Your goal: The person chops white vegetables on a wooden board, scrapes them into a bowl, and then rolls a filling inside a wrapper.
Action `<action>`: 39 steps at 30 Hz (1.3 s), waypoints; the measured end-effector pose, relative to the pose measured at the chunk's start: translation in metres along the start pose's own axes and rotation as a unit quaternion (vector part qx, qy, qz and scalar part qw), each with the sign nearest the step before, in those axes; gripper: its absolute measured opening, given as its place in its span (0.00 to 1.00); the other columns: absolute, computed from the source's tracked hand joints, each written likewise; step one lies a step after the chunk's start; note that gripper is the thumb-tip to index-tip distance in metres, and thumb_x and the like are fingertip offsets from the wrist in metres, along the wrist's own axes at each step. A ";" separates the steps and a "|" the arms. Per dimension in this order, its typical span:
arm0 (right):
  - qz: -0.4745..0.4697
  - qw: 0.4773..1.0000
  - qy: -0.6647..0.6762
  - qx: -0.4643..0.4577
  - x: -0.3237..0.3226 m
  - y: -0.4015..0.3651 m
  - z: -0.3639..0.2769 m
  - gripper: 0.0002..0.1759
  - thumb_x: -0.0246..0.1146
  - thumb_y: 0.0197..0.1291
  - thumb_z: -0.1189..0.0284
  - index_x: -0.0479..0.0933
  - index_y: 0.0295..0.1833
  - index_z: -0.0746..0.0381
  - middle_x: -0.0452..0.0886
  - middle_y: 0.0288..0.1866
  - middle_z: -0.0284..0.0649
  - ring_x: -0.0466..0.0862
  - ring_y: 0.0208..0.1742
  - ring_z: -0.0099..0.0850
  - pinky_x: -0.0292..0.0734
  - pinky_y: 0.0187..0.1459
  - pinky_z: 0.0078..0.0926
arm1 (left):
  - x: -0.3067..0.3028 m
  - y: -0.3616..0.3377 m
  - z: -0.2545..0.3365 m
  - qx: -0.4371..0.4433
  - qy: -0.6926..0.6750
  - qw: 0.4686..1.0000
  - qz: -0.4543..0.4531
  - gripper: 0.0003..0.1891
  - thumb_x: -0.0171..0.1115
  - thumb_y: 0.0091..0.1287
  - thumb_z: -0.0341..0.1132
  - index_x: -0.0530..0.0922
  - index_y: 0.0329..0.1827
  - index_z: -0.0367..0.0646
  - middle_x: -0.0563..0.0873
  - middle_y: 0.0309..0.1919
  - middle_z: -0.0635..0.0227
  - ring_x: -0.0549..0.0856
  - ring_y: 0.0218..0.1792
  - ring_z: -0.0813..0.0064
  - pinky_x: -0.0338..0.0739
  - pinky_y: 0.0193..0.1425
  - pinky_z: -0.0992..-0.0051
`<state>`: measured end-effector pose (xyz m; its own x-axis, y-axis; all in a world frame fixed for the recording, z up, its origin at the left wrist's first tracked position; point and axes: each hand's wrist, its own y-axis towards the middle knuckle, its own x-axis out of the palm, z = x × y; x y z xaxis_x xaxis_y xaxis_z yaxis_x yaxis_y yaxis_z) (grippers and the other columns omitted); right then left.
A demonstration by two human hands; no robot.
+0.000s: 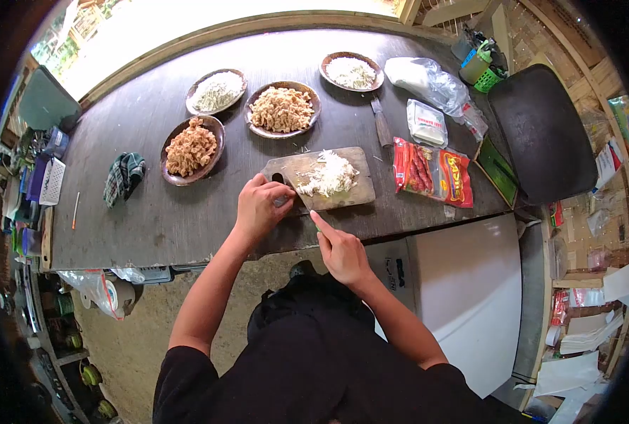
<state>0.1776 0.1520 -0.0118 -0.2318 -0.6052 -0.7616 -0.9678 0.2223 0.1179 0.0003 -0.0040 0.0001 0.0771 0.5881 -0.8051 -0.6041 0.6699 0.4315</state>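
A wooden cutting board (361,189) lies near the table's front edge with a heap of pale shredded food (332,174) on it. My right hand (343,256) is closed around the green handle of a knife (304,200), its blade angled up and left over the board's near left part. At the board's left end, by its dark handle hole, my left hand (259,206) has its fingers curled together close to the blade. Whatever those fingers hold, if anything, is hidden.
Behind the board stand plates of brown chunks (280,110) and white shreds (350,73). A cleaver (381,124), a red sausage packet (433,173) and plastic bags (431,81) lie to the right, near a black tray (543,134). A checked cloth (124,179) lies left.
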 end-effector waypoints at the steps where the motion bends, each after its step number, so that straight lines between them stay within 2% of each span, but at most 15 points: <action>1: 0.004 1.000 0.015 -0.001 0.000 0.004 0.001 0.31 0.61 0.74 0.69 0.69 0.80 0.41 0.83 0.30 0.53 0.86 0.33 0.56 0.82 0.38 0.55 | 0.002 -0.001 -0.001 -0.001 0.005 1.000 0.003 0.06 0.78 0.56 0.36 0.92 0.37 0.51 0.94 0.37 0.77 0.82 0.36 0.69 0.80 0.45 0.70; 9: 0.015 0.998 0.052 0.008 -0.015 0.002 -0.002 0.30 0.61 0.74 0.69 0.69 0.80 0.44 0.83 0.31 0.54 0.85 0.33 0.56 0.79 0.36 0.56 | -0.001 -0.001 0.007 -0.025 0.014 1.000 0.006 0.05 0.78 0.59 0.39 0.92 0.35 0.52 0.94 0.36 0.77 0.83 0.35 0.70 0.79 0.45 0.69; 11: 0.012 0.998 0.055 -0.018 -0.013 -0.002 -0.001 0.30 0.61 0.74 0.69 0.70 0.80 0.45 0.83 0.30 0.53 0.85 0.32 0.56 0.78 0.35 0.55 | 0.000 -0.001 0.007 -0.028 0.013 1.000 0.002 0.05 0.77 0.59 0.39 0.92 0.35 0.52 0.94 0.36 0.77 0.82 0.36 0.69 0.79 0.45 0.69; 17: -0.016 1.000 0.001 -0.002 -0.012 -0.003 -0.007 0.31 0.60 0.74 0.69 0.69 0.80 0.44 0.83 0.30 0.53 0.85 0.32 0.55 0.80 0.36 0.55 | -0.001 -0.001 0.006 -0.022 0.012 1.000 0.002 0.05 0.77 0.58 0.37 0.91 0.35 0.51 0.93 0.38 0.76 0.82 0.37 0.69 0.79 0.46 0.68; 26: 0.002 1.000 0.002 -0.009 -0.006 0.004 0.004 0.30 0.60 0.74 0.69 0.69 0.80 0.43 0.83 0.30 0.53 0.85 0.32 0.56 0.80 0.35 0.55 | 0.000 -0.002 0.006 -0.027 0.012 1.000 0.002 0.05 0.77 0.58 0.38 0.92 0.36 0.53 0.93 0.35 0.77 0.83 0.35 0.68 0.79 0.44 0.68; 36: 0.007 0.999 0.038 -0.026 -0.004 -0.005 0.004 0.31 0.61 0.74 0.68 0.69 0.80 0.42 0.82 0.29 0.53 0.85 0.31 0.55 0.80 0.35 0.55 | 0.000 -0.001 0.004 -0.019 0.019 1.000 0.000 0.05 0.77 0.58 0.38 0.91 0.35 0.51 0.93 0.35 0.75 0.82 0.35 0.67 0.79 0.44 0.67; 39: 0.010 1.000 -0.005 -0.026 0.000 -0.001 0.004 0.31 0.61 0.74 0.68 0.68 0.81 0.42 0.82 0.29 0.52 0.85 0.31 0.54 0.81 0.35 0.54 | 0.000 -0.001 0.004 -0.019 0.012 1.000 -0.002 0.05 0.77 0.58 0.38 0.91 0.35 0.51 0.93 0.35 0.74 0.82 0.35 0.67 0.79 0.43 0.67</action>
<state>0.1790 0.1549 -0.0146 -0.2513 -0.5939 -0.7643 -0.9666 0.1953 0.1660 0.0036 -0.0029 0.0012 0.0610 0.5735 -0.8169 -0.6337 0.6546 0.4123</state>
